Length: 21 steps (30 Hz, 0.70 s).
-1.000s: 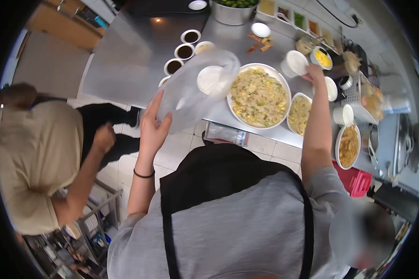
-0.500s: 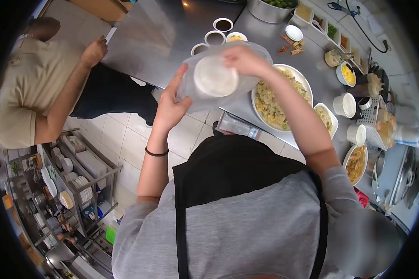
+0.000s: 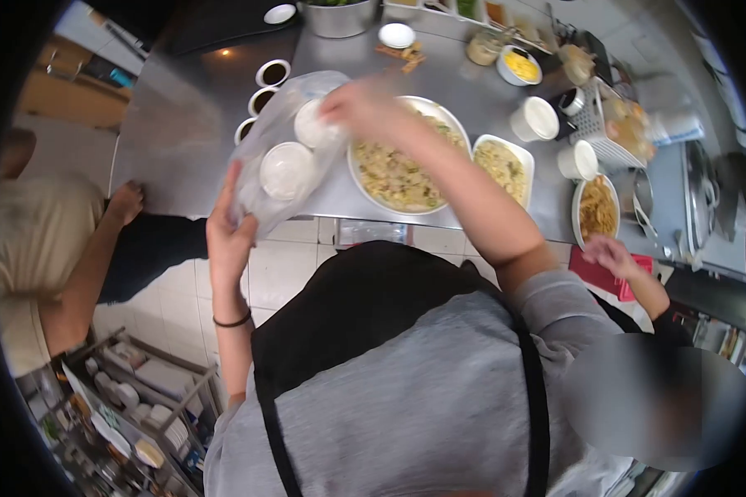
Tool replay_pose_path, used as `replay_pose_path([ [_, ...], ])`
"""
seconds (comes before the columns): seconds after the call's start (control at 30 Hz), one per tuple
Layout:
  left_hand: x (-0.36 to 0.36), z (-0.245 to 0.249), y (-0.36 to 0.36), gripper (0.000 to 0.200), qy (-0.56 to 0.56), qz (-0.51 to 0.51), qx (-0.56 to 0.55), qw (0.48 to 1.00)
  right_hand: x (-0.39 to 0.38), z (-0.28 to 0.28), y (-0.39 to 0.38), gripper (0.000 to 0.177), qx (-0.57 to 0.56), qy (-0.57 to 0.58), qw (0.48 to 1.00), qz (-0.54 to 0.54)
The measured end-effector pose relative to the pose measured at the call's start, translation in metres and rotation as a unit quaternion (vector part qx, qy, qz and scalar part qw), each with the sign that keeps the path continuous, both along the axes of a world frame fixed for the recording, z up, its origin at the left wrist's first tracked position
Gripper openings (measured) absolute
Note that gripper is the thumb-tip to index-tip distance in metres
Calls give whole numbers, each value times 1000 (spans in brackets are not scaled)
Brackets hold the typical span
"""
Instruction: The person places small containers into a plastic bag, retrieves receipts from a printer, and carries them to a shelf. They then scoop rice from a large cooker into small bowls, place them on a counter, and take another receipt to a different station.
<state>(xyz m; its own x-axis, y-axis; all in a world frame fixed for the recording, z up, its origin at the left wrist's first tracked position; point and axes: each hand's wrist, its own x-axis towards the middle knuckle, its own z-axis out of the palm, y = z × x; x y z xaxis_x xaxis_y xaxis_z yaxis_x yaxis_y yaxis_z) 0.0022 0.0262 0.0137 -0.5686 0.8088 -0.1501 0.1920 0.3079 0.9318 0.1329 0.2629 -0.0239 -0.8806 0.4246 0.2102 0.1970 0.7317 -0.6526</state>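
Presently, in the head view, the left hand (image 3: pixel 231 236) had its thumb and fingers spread apart at the edge of a clear plastic bag (image 3: pixel 261 149), which was near the large plate of fried rice (image 3: pixel 402 170) at the table's (image 3: pixel 439 222) edge. One white lidded tub (image 3: pixel 288 171) sat inside; the right hand (image 3: pixel 358 108) was at another white tub (image 3: pixel 310 126), too blurred to tell its fingers' grip.

Your left hand (image 3: pixel 231 236) holds the clear bag (image 3: pixel 275 131); your blurred right hand (image 3: pixel 355 108) is at one of two white tubs (image 3: pixel 288 171) inside. Rice (image 3: pixel 399 176) lies right of the bag.
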Motion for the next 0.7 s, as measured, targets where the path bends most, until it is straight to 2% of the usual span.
replay_pose_path([
  [0.03,1,2,1,70,3,1,10,1000,47,28,20,18,-157,56,981,-104],
  [0.07,3,2,2,70,4,4,19,1000,91,23,51,20,-116,50,962,-241],
  [0.1,4,1,2,70,4,-1,20,1000,137,15,82,17,30,-65,919,-388],
  [0.13,3,1,2,70,9,-2,21,1000,185,4,118,18,166,-286,819,-468],
  [0.17,4,0,3,69,14,-1,22,1000,241,-28,149,19,167,-278,789,-521],
  [0.2,6,1,6,69,14,-4,23,1000,265,-30,150,21,131,-295,736,-595],
  [0.27,9,4,10,69,19,13,27,999,299,-61,160,20,140,-253,718,-633],
  [0.3,9,4,12,69,19,12,27,999,314,-80,174,20,140,-253,717,-634],
  [0.33,7,3,13,68,31,10,14,999,328,-101,193,19,-49,-218,737,-638],
  [0.37,6,3,15,67,44,10,1,999,342,-111,205,18,-236,-174,730,-617],
  [0.4,7,2,17,67,47,12,2,999,359,-113,210,18,-237,-172,732,-615],
  [0.43,7,1,18,67,45,14,6,999,372,-115,214,17,-49,-294,802,-517],
  [0.47,6,2,15,66,45,21,9,999,368,-120,212,16,144,-393,824,-381],
  [0.5,7,3,16,66,33,23,27,999,348,-99,197,15,17,-283,825,-490],
  [0.53,4,1,13,65,37,19,24,999,326,-61,178,15,-115,-167,793,-575],
  [0.6,4,0,13,65,36,20,35,999,303,-39,166,17,-206,32,825,-525],
  [0.67,4,0,13,65,28,26,27,999,228,26,116,23,-255,78,880,-393],
  [0.7,3,-3,15,65,45,23,41,998,188,40,99,24,-304,92,898,-304],
])
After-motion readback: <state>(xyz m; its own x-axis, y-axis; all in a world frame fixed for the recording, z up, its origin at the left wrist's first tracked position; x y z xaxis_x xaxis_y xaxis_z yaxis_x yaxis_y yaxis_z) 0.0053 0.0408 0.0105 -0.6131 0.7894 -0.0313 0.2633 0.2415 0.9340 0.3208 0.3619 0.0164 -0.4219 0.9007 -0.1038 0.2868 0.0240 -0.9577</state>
